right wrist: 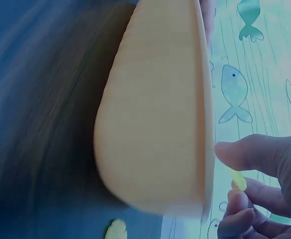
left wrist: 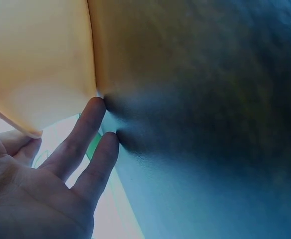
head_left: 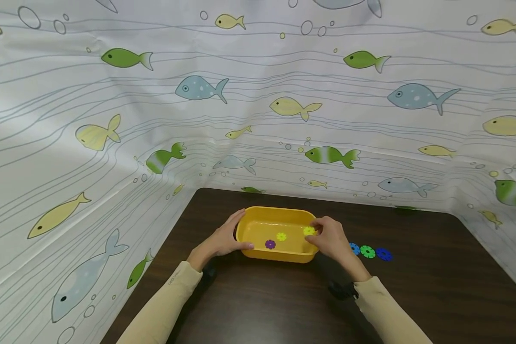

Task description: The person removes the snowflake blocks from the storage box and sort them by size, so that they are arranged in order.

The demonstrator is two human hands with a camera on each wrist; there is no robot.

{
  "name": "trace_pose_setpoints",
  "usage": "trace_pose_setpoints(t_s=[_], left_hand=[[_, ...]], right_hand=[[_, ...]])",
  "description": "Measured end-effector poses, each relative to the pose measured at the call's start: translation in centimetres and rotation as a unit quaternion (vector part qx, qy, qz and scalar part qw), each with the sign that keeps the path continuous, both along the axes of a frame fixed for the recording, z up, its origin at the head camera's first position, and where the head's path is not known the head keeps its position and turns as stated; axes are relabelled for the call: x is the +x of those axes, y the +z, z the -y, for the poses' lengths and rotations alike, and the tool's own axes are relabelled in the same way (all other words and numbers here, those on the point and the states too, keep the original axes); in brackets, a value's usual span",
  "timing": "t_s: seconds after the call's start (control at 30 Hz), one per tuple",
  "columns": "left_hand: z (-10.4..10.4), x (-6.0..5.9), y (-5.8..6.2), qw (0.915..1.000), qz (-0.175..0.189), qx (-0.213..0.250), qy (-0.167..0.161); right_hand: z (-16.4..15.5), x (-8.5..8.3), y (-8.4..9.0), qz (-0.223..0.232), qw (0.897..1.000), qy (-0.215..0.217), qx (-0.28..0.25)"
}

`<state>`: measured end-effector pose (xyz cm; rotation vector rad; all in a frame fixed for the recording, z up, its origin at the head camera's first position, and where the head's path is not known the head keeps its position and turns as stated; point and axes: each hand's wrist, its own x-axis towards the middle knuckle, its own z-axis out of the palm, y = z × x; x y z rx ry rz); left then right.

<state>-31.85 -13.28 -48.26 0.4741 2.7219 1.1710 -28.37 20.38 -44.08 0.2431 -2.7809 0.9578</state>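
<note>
Two hands: both of mine are at the yellow tub (head_left: 258, 255), one at each short end, on the dark table (head_left: 413, 296).
Left hand: my left hand (head_left: 223, 241) lies against the tub's left end with fingers nearly straight, their tips touching the outer wall near its base; it steadies the tub and grips nothing.
Right hand: my right hand (head_left: 333, 239) is at the tub's right end, thumb and forefinger pinching a yellow flower piece (head_left: 309, 231) just above the rim, over the inside. In the right wrist view the piece shows only as a thin yellow sliver between my fingertips.
In the tub: a second yellow flower (head_left: 281, 236) and a purple flower (head_left: 270, 244) lie flat on the bottom, near each other, apart from the pinched one.
Beside the tub: a light blue flower (head_left: 354, 248), a green flower (head_left: 367, 252) and a dark blue flower (head_left: 384, 254) sit in a row on the table just right of my right hand.
Handling, flower piece: I judge it light, stiff plastic, thin and notched, so a fingertip pinch across the flat faces suits it; it could slip out edgewise.
Handling, tub: it looks like light, smooth, rigid plastic that would slide on the table, so a hand at its end wall helps.
Around: a fish-print sheet (head_left: 112, 119) walls the table on three sides.
</note>
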Motion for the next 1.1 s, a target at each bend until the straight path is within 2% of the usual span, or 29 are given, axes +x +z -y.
trace_pose_setpoints(t_s=[0.2,0.43,1.1], left_hand=[[-0.1,0.2,0.0,1.0000,0.001,0.001,-0.002],[-0.1,0.0,-0.1,1.0000,-0.006,0.000,-0.008],[-0.1,0.1,-0.2,0.9999,-0.011,-0.002,0.002]], right_hand=[[-1.9,0.9,-0.4,-0.004,1.000,-0.018,-0.017],[-4.8,1.9,-0.6,-0.043,0.999,-0.030,0.000],[-14.0,4.2,-3.3,-0.036,0.994,-0.097,0.038]])
